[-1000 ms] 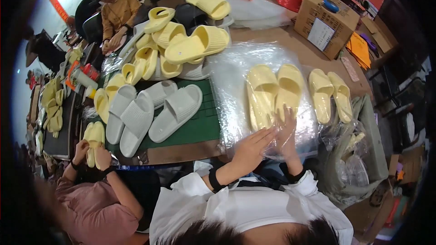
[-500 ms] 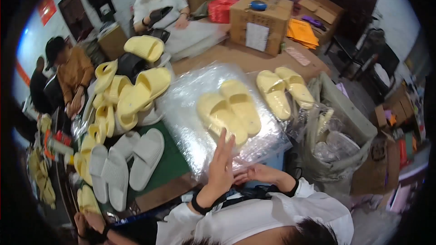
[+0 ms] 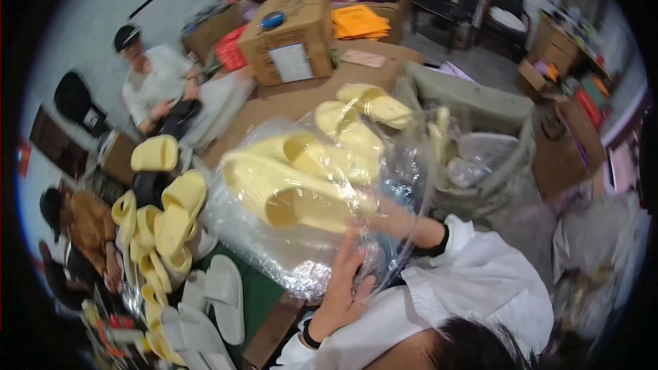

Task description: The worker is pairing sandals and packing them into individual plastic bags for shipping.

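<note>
**Bagged yellow slippers, held over the bench**

Clear plastic bag [image 3: 308, 233] with a pair of yellow slippers [image 3: 295, 178] inside, lifted above the bench [image 3: 288, 103]. Left hand [image 3: 346, 288]: fingers spread, flat against the bag's lower edge. Right hand [image 3: 384, 216]: under the plastic, blurred; grip cannot be told. Second yellow pair [image 3: 370, 106] lies just behind. Cardboard box [image 3: 291, 34] further back. Loose yellow and white slippers [image 3: 171, 233] piled at left.

A single head-worn fisheye view looks steeply down and forward over the desk [image 3: 301, 99], tilted so it slants. The clear bag [image 3: 308, 233] is close below; the cardboard box [image 3: 291, 34] beyond it looks small, edges bending toward the rim.
</note>
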Motion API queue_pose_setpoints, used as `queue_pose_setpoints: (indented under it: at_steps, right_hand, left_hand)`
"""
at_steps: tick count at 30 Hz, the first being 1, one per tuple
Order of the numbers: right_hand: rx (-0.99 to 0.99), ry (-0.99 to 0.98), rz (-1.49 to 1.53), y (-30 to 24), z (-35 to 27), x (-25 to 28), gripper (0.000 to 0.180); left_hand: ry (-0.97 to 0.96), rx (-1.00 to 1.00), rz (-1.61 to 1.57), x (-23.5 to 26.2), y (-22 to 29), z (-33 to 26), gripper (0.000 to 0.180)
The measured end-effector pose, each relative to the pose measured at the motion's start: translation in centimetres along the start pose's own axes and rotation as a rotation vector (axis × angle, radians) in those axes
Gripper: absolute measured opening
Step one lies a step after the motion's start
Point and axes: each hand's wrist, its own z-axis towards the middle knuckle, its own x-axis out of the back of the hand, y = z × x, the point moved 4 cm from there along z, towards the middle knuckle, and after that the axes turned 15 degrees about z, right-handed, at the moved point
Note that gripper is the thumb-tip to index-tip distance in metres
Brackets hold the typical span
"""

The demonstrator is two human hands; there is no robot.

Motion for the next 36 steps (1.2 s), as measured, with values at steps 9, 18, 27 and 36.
queue_pose_setpoints:
  at_steps: [9,18,27,36]
  right_hand:
    - [-0.349,0.936,1.286,-3.1,-8.6,19.1,0.051]
    - [-1.161,0.215,0.089,-3.7,-14.3,30.3,0.056]
    - [-1.553,0.078,-0.056,5.5,-19.2,30.5,0.043]
    - [-1.419,0.360,-0.236,15.7,-35.2,30.1,0.031]
  left_hand:
    - [-0.257,-0.263,0.588,-4.0,2.6,6.9,0.061]
    - [-0.286,-0.540,0.800,-16.3,-2.6,15.1,0.053]
    - [-0.259,-0.669,0.908,-18.6,-2.4,14.6,0.005]
    - [-0.207,-0.706,0.898,-18.6,-3.0,13.6,0.007]
